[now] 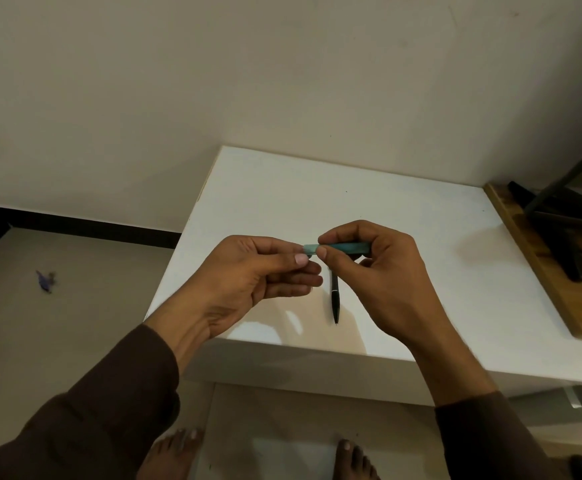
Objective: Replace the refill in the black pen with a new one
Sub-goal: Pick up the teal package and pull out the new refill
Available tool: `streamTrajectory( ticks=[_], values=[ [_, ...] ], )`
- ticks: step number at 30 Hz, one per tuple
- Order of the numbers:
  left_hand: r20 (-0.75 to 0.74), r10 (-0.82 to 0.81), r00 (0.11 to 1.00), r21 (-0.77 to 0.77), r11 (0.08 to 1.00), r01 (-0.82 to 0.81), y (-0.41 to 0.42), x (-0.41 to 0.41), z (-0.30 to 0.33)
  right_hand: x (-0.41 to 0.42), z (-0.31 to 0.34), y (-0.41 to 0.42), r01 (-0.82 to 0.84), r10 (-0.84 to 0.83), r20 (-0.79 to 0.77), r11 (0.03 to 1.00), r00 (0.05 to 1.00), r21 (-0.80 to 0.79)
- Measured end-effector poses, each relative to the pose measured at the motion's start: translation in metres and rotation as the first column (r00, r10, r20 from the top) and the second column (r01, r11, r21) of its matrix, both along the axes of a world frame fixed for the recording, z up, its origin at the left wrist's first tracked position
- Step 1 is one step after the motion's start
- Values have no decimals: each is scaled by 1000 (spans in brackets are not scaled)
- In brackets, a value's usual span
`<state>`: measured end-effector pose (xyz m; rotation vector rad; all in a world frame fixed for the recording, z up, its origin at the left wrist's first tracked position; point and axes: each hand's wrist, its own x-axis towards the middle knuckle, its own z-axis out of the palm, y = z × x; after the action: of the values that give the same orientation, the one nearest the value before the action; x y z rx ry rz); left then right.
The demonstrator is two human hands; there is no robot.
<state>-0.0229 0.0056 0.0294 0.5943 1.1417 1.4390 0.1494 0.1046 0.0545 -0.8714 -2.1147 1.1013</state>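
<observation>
A black pen (pixel 335 299) lies on the white table (pixel 403 237), tip toward the front edge, just below my hands. Both hands hold a slim teal refill packet (pixel 345 247) horizontally above the table. My left hand (pixel 248 282) pinches its paler left end between thumb and fingers. My right hand (pixel 383 268) grips the packet's middle and right part with thumb and forefinger. The refill inside the packet cannot be made out.
A wooden board (pixel 538 271) with a dark metal stand (pixel 559 220) borders the table on the right. A wall rises behind the table. On the floor to the left lies a small blue scrap (pixel 45 280). My bare feet (pixel 175 452) stand below the table's front edge.
</observation>
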Motion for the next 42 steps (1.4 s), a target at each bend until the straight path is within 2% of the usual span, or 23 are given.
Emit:
streamTrajectory(
  ticks=[9,15,42],
  values=[
    [10,29,1000,39,999,-29,-1,-5,1,4,1,4,22,-23,-29,999,999,-42],
    [6,105,994,52,993,-105,1,-7,0,5,2,4,31,-33,-26,998,999,-60],
    [-186,297,937,166,949,-268,2,-10,5,4,-4,8,-43,16,-132,978,991,-205]
  ],
)
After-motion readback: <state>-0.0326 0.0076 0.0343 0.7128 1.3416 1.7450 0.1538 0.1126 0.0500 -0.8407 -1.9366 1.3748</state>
